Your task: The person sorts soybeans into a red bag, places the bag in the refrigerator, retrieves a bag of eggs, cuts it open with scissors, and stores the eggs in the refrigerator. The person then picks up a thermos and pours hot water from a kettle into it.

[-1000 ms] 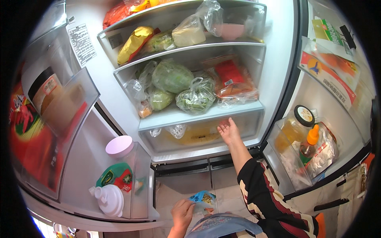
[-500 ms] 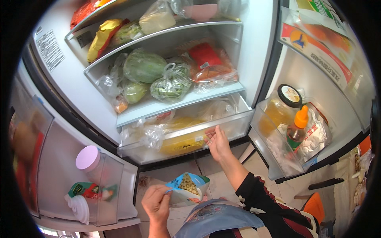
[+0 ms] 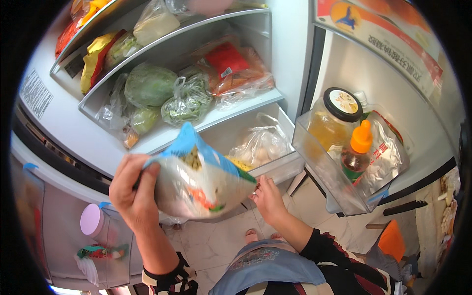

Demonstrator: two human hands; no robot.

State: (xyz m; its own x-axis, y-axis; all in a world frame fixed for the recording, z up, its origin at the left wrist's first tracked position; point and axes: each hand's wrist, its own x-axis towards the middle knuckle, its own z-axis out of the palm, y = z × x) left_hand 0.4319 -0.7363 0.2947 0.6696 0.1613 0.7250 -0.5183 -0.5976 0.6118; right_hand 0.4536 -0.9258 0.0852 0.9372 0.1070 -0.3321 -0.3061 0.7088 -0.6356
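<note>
My left hand [image 3: 135,189] grips the top edge of an open blue and white plastic bag [image 3: 221,182], raised and tilted in front of the fridge drawer. Small round pale-green beans or peas [image 3: 192,159] show through its upper part. My right hand [image 3: 269,199] has its fingers curled in by the bag's lower right corner and the drawer front; what they pinch, if anything, is hidden. Behind the bag stands the pulled-out drawer [image 3: 289,164]. In it lie a clear plastic bag of round pale items [image 3: 263,147] and something yellow [image 3: 238,162], partly covered.
Bagged vegetables [image 3: 150,84] and a red packet [image 3: 227,58] fill the shelf above. The right door's bin [image 3: 314,164] holds a black-lidded jar [image 3: 339,110], an orange-capped bottle [image 3: 359,150] and a silver pouch. A pink-lidded container [image 3: 92,220] stands in the left door.
My left hand has lifted the bag up and forward, over the drawer front. My right hand has curled its fingers and sits lower. The head view has shifted right.
</note>
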